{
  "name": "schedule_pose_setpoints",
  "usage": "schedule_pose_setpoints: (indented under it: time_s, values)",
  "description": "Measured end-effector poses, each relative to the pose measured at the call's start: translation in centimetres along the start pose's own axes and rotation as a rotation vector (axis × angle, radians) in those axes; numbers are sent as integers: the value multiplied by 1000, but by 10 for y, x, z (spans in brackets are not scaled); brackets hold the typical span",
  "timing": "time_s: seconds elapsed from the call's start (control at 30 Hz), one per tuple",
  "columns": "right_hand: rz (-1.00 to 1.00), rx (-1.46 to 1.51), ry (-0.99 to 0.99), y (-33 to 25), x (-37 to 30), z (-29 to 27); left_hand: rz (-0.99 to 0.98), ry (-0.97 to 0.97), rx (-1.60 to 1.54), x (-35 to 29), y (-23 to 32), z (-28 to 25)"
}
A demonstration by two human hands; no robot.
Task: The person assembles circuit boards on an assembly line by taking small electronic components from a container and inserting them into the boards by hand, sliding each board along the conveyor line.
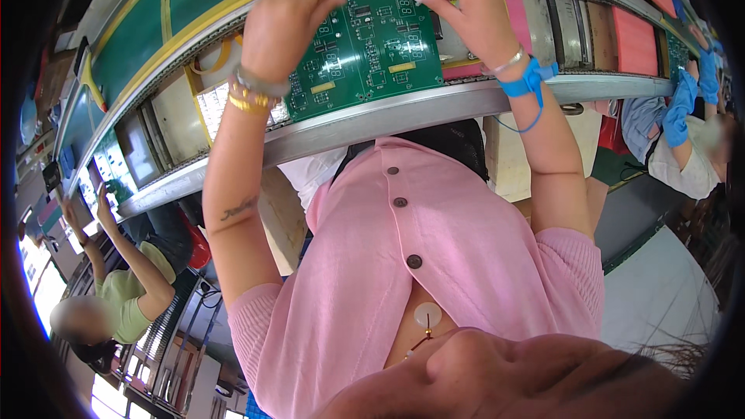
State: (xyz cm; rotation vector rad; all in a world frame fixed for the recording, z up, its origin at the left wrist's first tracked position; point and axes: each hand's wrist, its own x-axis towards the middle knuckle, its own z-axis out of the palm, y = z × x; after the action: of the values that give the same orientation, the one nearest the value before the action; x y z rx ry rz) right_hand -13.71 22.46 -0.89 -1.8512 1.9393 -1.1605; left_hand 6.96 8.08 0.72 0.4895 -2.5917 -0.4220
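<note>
A large green circuit board (353,70) rests across the rails of the line in front of me, with white digit outlines and small parts on it. Over its upper left side is my left hand (287,23), fingers bent together in a pinch toward the board; what they hold, if anything, is hidden. My right hand (469,15) is at the board's upper right edge, thumb and forefinger pinched together. Something small and pale shows at those fingertips, too small to name. A blue wrist strap (531,81) with a thin cord circles my right wrist.
The metal front rail (372,112) runs between my body and the board. Pink foam sheets (640,43) lie along the line to the right. A yellow-handled tool (91,81) lies far left. Other people work at both sides, one with blue sleeves (681,105).
</note>
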Motion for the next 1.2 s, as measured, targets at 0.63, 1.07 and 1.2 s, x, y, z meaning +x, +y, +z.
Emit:
schedule_pose_setpoints:
  time_s: [0.63, 1.07, 1.2]
  values:
    - [-35, -121, -23, 22, -28, 10, -125, -20, 273, 80, -42, 37]
    - [-230, -298, -169, 12, -18, 7, -490, -189, -678, -22, -30, -20]
    - [-321, -233, -142, 11, 6, 1, -638, -223, -828, -73, -36, -21]
